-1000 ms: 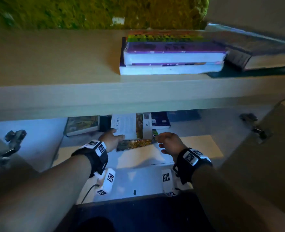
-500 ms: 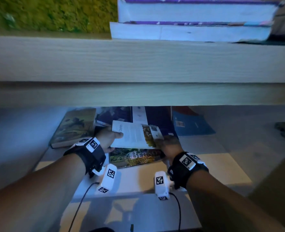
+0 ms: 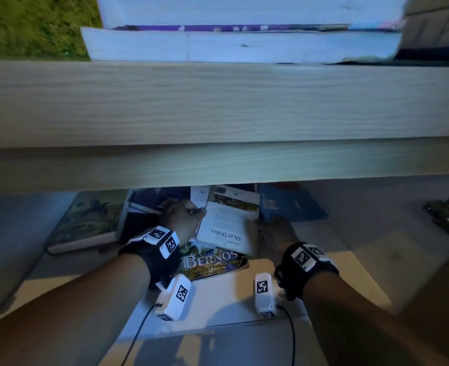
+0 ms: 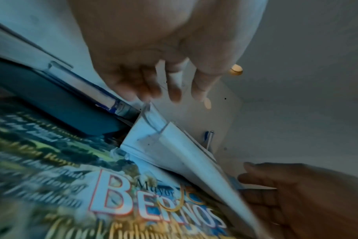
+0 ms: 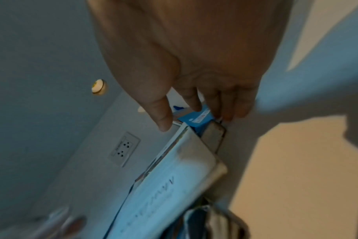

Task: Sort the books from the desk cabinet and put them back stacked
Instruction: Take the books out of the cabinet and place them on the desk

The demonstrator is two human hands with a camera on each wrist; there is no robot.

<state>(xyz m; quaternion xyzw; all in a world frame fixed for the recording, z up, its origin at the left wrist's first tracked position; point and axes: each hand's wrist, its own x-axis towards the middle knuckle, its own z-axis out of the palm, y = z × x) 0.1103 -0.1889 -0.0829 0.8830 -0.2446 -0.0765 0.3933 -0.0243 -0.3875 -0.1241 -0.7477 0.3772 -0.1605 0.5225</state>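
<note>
Both hands reach into the cabinet under the desk. A white booklet (image 3: pixel 226 228) headed "Meat Dishes" lies tilted over a glossy "Bernos" magazine (image 3: pixel 210 261). My left hand (image 3: pixel 183 215) holds the booklet's left edge, its fingertips (image 4: pixel 153 92) at the far corner of the booklet (image 4: pixel 174 145). My right hand (image 3: pixel 271 231) grips the right edge, its thumb (image 5: pixel 164 124) on top of the booklet (image 5: pixel 174 169) and its fingers behind. A painted-cover book (image 3: pixel 86 223) lies left, a dark book (image 3: pixel 160 199) behind it, a blue book (image 3: pixel 292 207) to the right.
The thick desk front (image 3: pixel 218 114) overhangs the opening and hides the cabinet's back. A stack of books (image 3: pixel 244 46) sits on the desk top. A door hinge (image 3: pixel 447 215) juts out at the right. A wall socket (image 5: pixel 125 148) shows inside.
My view has dropped lower and closer. Both hands have pushed deeper into the cabinet, and the white booklet has turned so that its heading faces me upside down.
</note>
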